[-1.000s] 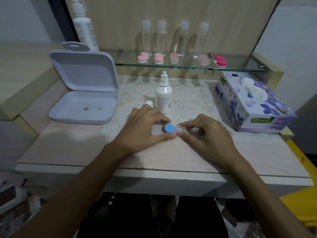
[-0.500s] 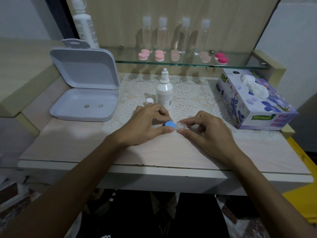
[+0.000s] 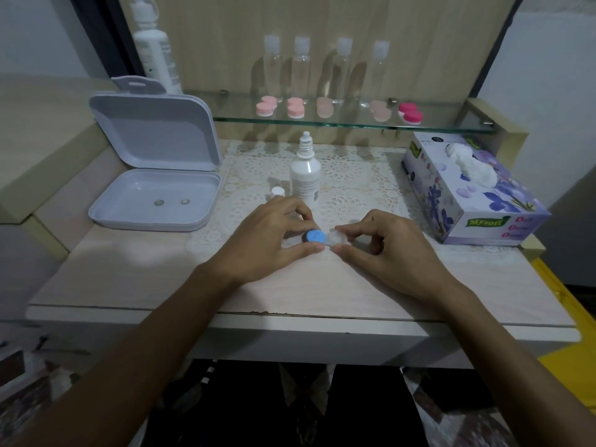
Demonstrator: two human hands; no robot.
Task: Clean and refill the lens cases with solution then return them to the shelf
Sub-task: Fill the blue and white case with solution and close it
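On the desk (image 3: 129, 279) near the lace mat, not much changed in 1 sec tbh: left hand (image 3: 271, 240) still pinching blue cap (image 3: 314, 235), right hand (image 3: 383, 243) pinching clear cap (image 3: 337, 237) of the lens case, prob closing it.

Both forearms are bare to the frame edge, the left hand (image 3: 271, 240) and right hand (image 3: 383, 250) ringless.

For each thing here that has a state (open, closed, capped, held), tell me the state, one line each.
Lens case: on the table, held by both hands.
Blue cap: on the case, pinched by the left hand.
White cap: on the case, pinched by the right hand.
Solution bottle: upright, uncapped.
Small white cap: off, beside the bottle.
Grey box: lid open.
Tissue box: open, tissue sticking out.
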